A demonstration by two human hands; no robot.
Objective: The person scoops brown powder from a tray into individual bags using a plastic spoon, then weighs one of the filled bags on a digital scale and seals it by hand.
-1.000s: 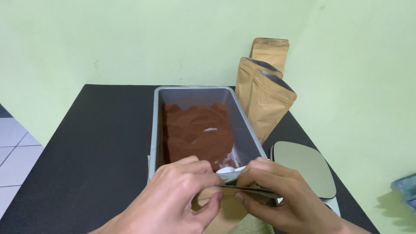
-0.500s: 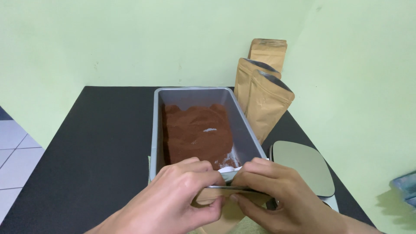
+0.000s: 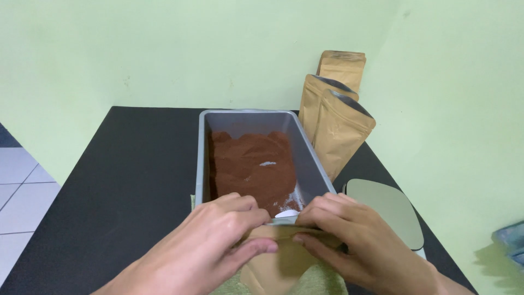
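Observation:
My left hand [image 3: 218,240] and my right hand [image 3: 355,246] both pinch the top edge of a brown paper pouch [image 3: 278,262] at the near end of the table. The pouch stands just in front of a grey rectangular pan [image 3: 203,158]. Reddish-brown powder [image 3: 248,164] fills the pan's floor, with a small white speck on it. A white scoop [image 3: 286,213] peeks out at the pan's near end, between my hands. Under the pouch lies a green cloth [image 3: 322,281].
Three brown stand-up pouches [image 3: 341,131] line up to the right of the pan near the wall. A flat grey-green scale platform [image 3: 390,205] sits at the right. The black table [image 3: 120,175] stretches left; tiled floor [image 3: 22,191] lies beyond its left edge.
My hands have drawn closer together along the pouch's top edge, and the pouch top now shows more between them. The pan and the standing pouches have not moved.

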